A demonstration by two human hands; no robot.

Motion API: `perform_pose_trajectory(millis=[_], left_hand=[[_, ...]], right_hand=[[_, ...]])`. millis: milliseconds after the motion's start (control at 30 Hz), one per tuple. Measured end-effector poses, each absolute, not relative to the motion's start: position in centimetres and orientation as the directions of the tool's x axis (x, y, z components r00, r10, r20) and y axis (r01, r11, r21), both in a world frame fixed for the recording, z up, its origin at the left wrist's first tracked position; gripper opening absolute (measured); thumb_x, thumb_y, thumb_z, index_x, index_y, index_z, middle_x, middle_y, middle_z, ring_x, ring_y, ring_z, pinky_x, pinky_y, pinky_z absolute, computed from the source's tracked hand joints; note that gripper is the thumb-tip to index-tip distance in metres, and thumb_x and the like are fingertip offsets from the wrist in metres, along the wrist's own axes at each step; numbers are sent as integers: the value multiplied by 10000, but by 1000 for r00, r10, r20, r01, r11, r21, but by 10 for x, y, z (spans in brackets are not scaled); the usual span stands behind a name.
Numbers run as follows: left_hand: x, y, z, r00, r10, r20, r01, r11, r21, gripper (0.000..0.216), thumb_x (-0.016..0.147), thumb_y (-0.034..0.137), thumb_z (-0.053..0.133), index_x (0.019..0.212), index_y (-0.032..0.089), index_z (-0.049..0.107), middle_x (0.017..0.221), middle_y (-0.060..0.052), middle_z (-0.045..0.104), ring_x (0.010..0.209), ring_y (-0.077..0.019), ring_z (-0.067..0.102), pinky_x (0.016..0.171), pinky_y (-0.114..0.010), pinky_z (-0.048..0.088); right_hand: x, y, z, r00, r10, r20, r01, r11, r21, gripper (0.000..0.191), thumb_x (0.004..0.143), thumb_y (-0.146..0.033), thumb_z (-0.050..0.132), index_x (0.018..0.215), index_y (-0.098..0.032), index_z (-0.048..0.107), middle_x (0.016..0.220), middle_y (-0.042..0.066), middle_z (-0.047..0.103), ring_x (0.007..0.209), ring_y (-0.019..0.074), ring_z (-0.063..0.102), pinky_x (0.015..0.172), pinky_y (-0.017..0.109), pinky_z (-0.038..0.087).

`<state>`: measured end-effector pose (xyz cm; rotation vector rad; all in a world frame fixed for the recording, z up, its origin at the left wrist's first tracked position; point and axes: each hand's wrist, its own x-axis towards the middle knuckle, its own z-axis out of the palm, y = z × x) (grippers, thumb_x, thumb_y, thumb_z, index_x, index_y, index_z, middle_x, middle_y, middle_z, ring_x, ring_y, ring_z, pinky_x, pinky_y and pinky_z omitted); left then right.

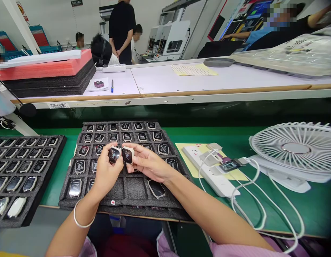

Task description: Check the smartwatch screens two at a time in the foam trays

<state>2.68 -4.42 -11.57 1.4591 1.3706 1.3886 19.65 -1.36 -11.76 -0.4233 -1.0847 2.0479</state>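
Note:
My left hand [110, 173] is closed on a smartwatch case [114, 154] with a dark, lit screen. Right beside it, my right hand [149, 162] pinches a second smartwatch case [127, 155], its screen also facing me. The two cases are held side by side above a black foam tray [135, 189]. Rows of similar watch cases sit in the tray's square pockets, and a few pockets near the front hold nothing. A watch case [156, 189] lies in the tray below my right wrist. My forearms and hands hide part of the tray.
Another foam tray of watches [45, 185] lies at the left. On the right are a white power strip [205, 171] with cables, a small USB meter [229, 165] and a white fan [294, 150]. A raised shelf [160, 80] runs across the back; several people are beyond it.

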Motion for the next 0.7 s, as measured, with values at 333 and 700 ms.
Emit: perform_pose_trajectory(millis=[333,700], left_hand=[[27,-43,-118,-110,962,249,209,-223,952,369,808,244,611,1169,181,565,1017,-42,658,822,-144,614,763,-270,487],[27,-43,-117,-123,958,260,217,-230,949,368,791,253,619,1149,184,574,1019,-44,661,834,-152,618,770,-274,491]], right_hand=[[196,-14,-116,-648,759,62,-464,-330,-822,487,794,-309,830,1228,-240,621,899,-18,663,701,112,693,701,251,534],[197,-14,-117,-640,767,50,-462,-332,-823,515,779,-308,840,1236,-231,616,923,-7,670,700,123,688,696,272,544]])
